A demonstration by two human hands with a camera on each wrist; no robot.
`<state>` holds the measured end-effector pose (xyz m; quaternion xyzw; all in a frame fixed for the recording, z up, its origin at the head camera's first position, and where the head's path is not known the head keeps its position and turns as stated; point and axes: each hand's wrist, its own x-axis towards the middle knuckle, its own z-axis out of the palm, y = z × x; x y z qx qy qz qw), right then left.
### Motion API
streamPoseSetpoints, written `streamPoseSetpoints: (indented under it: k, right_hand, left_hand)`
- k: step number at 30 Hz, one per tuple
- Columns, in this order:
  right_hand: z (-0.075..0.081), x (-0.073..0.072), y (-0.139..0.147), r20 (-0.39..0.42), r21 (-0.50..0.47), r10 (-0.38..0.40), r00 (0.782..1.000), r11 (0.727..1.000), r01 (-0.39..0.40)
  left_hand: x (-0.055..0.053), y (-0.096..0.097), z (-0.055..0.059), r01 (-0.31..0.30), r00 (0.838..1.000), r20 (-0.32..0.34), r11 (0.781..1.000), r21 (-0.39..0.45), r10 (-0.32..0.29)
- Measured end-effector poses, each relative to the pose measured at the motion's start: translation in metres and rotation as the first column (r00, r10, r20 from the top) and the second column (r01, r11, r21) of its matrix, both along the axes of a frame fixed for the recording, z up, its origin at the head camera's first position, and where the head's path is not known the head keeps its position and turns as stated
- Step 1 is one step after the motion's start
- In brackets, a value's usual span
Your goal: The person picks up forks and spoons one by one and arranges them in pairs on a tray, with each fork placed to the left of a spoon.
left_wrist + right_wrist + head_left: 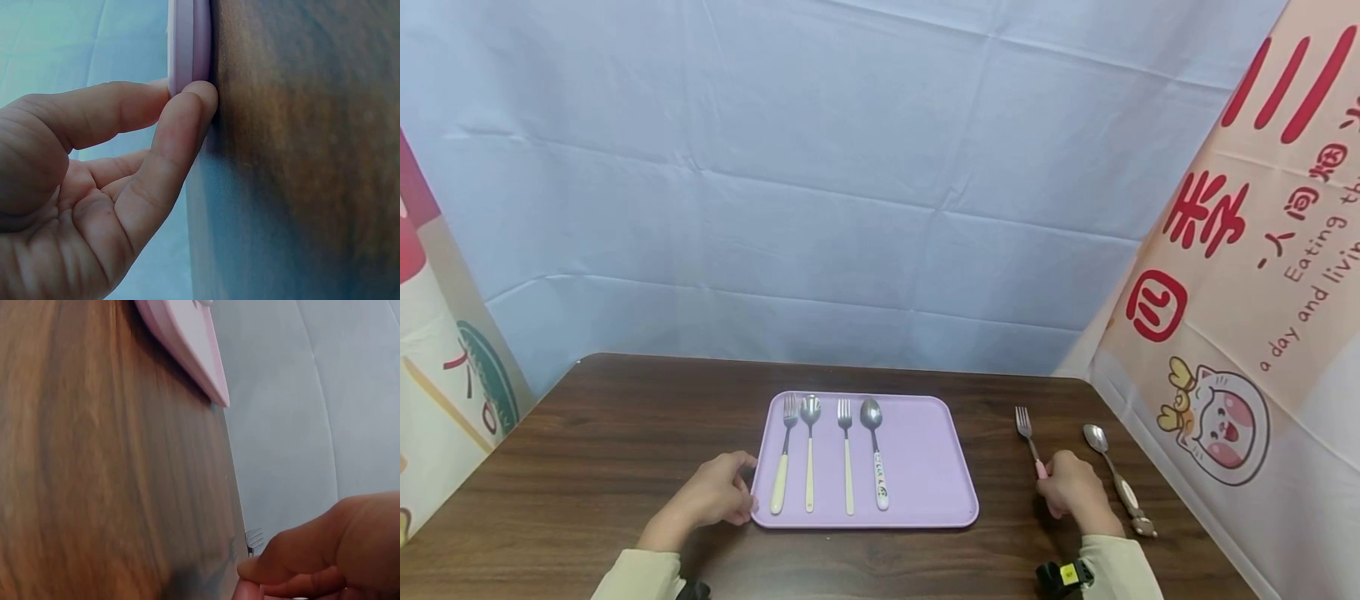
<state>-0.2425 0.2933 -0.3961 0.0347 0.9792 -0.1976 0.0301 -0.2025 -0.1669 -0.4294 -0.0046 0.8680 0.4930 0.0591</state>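
A lilac tray [925, 467] lies on the table, bearing two forks and two spoons in a row: a cream-handled fork [781, 475], a thin spoon [810, 467], a thin fork [847, 467] and a spoon with a patterned white handle [880, 475]. At the tray's left edge, my left hand [718, 490] pinches the rim between thumb and fingers, seen close in the left wrist view. My right hand [1072, 492] grips a pink-handled fork [1030, 437] to the right of the tray, tines pointing away. Most of that handle is hidden by the fingers.
Right of my right hand lies a spoon with a brown bear-shaped handle [1126, 492], near the table's right edge. The dark wooden table [587, 450] backs onto a pale blue cloth [820, 208]. Printed cloth [1225, 292] hangs along the right side.
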Motion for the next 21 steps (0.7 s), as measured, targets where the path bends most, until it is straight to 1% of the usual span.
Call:
streamPoseSetpoints:
  k: [6, 11, 18, 21]
  right_hand:
    - [-0.001, -0.001, -0.009, -0.018, -0.006, 0.02, 1.0, 1.0, -0.02]
    - [-0.006, -0.002, -0.015, -0.023, -0.043, 0.045, 0.999, 0.998, -0.046]
    - [-0.008, -0.003, -0.026, -0.03, -0.067, 0.039, 0.999, 0.997, -0.041]
    - [-0.008, -0.003, -0.031, -0.029, -0.069, 0.04, 0.999, 0.997, -0.042]
  left_hand:
    - [0.001, 0.001, 0.0, -0.005, 1.0, -0.007, 1.0, -0.01, 0.005]
    - [0.0, 0.001, -0.001, 0.0, 1.0, -0.009, 1.0, -0.002, 0.0]
    - [0.0, 0.001, -0.001, -0.008, 1.0, -0.003, 1.0, 0.005, 0.008]
    - [0.0, 0.0, -0.001, -0.002, 1.0, -0.01, 1.0, 0.005, 0.002]
